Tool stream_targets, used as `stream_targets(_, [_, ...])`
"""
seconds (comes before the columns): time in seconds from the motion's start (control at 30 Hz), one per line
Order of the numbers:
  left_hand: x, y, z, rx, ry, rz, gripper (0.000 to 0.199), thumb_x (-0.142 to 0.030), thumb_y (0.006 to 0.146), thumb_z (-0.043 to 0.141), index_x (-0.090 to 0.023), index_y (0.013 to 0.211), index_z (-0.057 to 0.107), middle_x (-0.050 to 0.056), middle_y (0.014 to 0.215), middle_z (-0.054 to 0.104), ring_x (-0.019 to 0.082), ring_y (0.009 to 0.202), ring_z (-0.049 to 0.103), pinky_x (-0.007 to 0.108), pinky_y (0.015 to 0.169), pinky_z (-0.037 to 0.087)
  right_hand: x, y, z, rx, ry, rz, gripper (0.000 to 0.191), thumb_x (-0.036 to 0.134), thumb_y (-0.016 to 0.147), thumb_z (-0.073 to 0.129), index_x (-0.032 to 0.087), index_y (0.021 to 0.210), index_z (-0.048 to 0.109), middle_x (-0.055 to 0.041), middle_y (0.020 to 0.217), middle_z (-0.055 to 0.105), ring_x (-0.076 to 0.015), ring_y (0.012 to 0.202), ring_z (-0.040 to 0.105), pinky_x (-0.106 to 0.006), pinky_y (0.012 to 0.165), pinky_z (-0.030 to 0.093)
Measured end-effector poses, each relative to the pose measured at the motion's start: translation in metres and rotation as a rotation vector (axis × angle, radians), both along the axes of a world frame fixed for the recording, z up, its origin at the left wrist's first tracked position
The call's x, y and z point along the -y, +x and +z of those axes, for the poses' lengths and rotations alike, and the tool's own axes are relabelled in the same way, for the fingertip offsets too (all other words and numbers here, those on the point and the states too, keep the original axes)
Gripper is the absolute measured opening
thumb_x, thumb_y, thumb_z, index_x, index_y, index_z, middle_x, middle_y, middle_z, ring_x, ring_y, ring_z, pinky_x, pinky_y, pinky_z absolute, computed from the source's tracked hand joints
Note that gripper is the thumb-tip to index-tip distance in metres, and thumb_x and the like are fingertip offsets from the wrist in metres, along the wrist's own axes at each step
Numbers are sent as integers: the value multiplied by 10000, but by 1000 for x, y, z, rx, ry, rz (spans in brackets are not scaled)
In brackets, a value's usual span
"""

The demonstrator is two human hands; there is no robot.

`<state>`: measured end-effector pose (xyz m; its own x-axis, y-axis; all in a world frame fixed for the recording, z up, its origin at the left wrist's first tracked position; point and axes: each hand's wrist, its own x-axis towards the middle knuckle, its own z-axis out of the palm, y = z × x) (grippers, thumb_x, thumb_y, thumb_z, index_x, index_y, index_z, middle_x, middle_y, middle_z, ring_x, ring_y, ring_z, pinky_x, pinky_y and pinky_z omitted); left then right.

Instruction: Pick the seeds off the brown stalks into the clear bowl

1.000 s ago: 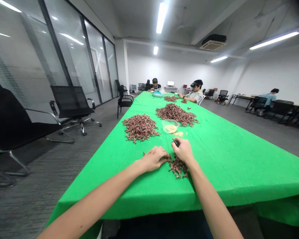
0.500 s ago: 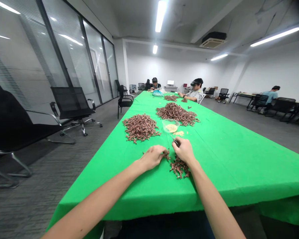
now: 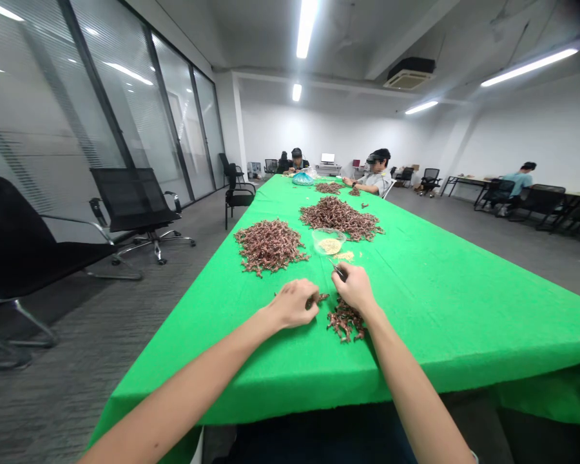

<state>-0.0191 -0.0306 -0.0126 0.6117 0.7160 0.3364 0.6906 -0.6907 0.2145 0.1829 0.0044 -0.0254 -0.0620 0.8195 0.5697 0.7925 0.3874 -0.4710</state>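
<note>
My left hand (image 3: 297,303) is closed low over the green cloth, fingers curled around small knobbly reddish-brown pieces (image 3: 323,298) that poke out by the fingertips. My right hand (image 3: 355,287) grips a slim, tweezers-like metal tool (image 3: 338,270), dark along its body, whose thin tip points away from me. Below and partly behind that hand lies a small heap of brown pieces (image 3: 344,322). Just beyond the tool tip stands a clear plastic bowl (image 3: 316,241) holding pale grains (image 3: 329,245). More pale grains (image 3: 345,256) lie loose on the cloth beside it.
Two large heaps of brown pieces, one left (image 3: 270,246) and one farther back (image 3: 341,218), flank the bowl. Smaller heaps and a blue plastic bag (image 3: 302,178) lie down the green-covered table (image 3: 454,296). Two people sit there. Office chairs (image 3: 130,200) stand at left.
The view has shifted slightly, moving everything a little left and up. My left fingers have curled in more around the brown pieces. My right hand keeps its grip on the tool.
</note>
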Motion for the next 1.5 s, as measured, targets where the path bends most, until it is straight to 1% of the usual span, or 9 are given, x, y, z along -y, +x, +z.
stream_targets(0.33, [-2, 3, -3, -18, 63, 103, 141, -314, 859, 519, -200, 805, 581, 66, 801, 609, 223, 794, 567, 354, 762, 435, -3, 0, 1, 1, 7, -26, 169, 318, 816, 532, 207, 749, 640, -19, 646, 630, -145, 576, 491, -253, 593, 318])
stream_targets(0.47, [-5, 2, -8, 12, 53, 132, 200, -374, 865, 543, -197, 947, 585, 79, 902, 606, 241, 851, 571, 371, 800, 447, -3, 0, 2, 9, 11, -31, 179, 322, 818, 530, 203, 767, 653, -24, 661, 637, -145, 576, 479, -253, 598, 314])
stream_targets(0.67, [-9, 1, -14, 36, -27, 60, 445, -389, 879, 566, -220, 1287, 506, 104, 1123, 604, 269, 1023, 570, 411, 930, 436, -2, 0, 3, 10, 2, -36, 178, 320, 818, 529, 202, 784, 657, -25, 673, 642, -146, 590, 493, -251, 606, 320])
stream_targets(0.8, [-12, 2, -16, 45, -69, 79, 329, -344, 878, 580, -233, 1188, 580, 84, 1039, 644, 260, 976, 593, 401, 895, 452, -1, 0, 4, 17, -30, -26, 160, 302, 802, 543, 196, 784, 662, -35, 695, 661, -149, 619, 519, -247, 609, 332])
stream_targets(0.9, [-13, 1, -15, 116, -87, 109, 332, -326, 845, 620, -241, 1165, 594, 71, 1012, 665, 252, 946, 616, 383, 860, 468, 1, 0, 5, 23, -110, 64, 141, 291, 778, 569, 190, 756, 665, -35, 712, 678, -149, 640, 544, -237, 609, 354])
stream_targets(1.07, [-13, 2, -13, 306, -113, 105, 304, -316, 858, 582, -227, 1149, 586, 49, 955, 702, 229, 873, 652, 355, 803, 485, 3, 0, 7, -37, -195, 298, 127, 278, 751, 614, 178, 776, 687, -18, 752, 705, -141, 666, 580, -228, 637, 402])
stream_targets(1.23, [-17, 4, -15, 539, -291, 99, 255, -328, 878, 551, -169, 1068, 614, 69, 912, 709, 189, 766, 662, 309, 695, 508, -2, -1, 1, -89, -262, 347, 141, 251, 699, 670, 169, 810, 697, -24, 781, 711, -153, 697, 597, -240, 662, 433])
stream_targets(1.37, [-23, 4, -20, 657, -410, 105, 232, -336, 867, 562, -154, 987, 642, 86, 947, 717, 199, 825, 672, 295, 692, 510, -4, -1, -2, -168, -310, 429, 123, 234, 691, 681, 156, 785, 672, -18, 759, 695, -151, 704, 594, -242, 670, 439])
stream_targets(1.5, [-28, 2, -21, 716, -409, 113, 220, -326, 873, 541, -157, 926, 671, 75, 911, 724, 210, 875, 672, 303, 752, 501, -4, -3, -1, -287, -349, 481, 171, 290, 703, 697, 149, 780, 639, -9, 754, 673, -148, 704, 585, -249, 676, 442])
